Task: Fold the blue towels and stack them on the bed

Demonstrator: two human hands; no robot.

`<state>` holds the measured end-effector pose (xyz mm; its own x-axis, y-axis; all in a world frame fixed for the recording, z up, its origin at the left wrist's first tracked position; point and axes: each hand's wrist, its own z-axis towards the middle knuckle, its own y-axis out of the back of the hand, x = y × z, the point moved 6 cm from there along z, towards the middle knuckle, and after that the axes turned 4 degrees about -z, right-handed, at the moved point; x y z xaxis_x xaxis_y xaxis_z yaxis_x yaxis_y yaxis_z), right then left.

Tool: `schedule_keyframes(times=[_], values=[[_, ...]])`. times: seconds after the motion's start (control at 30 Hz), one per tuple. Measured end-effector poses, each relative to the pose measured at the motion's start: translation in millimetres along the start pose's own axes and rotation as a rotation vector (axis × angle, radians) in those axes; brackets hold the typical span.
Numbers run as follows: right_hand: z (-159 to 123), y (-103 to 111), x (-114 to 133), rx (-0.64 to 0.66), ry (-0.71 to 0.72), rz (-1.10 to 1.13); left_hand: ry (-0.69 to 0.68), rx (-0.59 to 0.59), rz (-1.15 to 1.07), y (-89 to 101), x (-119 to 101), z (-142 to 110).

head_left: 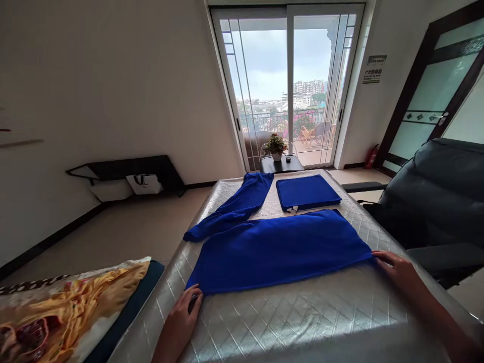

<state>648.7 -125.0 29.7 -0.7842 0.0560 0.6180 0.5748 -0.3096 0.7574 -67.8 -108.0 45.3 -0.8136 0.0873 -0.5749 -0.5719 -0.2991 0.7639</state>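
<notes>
A wide blue cloth (280, 249) lies folded flat across a silvery quilted surface (287, 322). My left hand (185, 312) pinches its near left corner, fingers closed on the fabric. My right hand (395, 269) grips the cloth's right corner at the surface's right side. Farther back, a neatly folded blue cloth (306, 192) lies square. To its left, a rumpled blue cloth (232, 206) trails diagonally toward the left edge.
A yellow patterned pillow (64, 312) lies at lower left. A dark padded chair (434, 201) stands close on the right. Beyond the quilted surface are a small black table with a potted plant (276, 147), glass balcony doors (287, 85) and a red extinguisher (372, 156).
</notes>
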Motion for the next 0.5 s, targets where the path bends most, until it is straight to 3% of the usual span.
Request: schedule_keyframes(times=[0.5], values=[[-66, 10, -55, 0.022, 0.172, -0.271, -0.015, -0.062, 0.076, 16.6, 16, -74]])
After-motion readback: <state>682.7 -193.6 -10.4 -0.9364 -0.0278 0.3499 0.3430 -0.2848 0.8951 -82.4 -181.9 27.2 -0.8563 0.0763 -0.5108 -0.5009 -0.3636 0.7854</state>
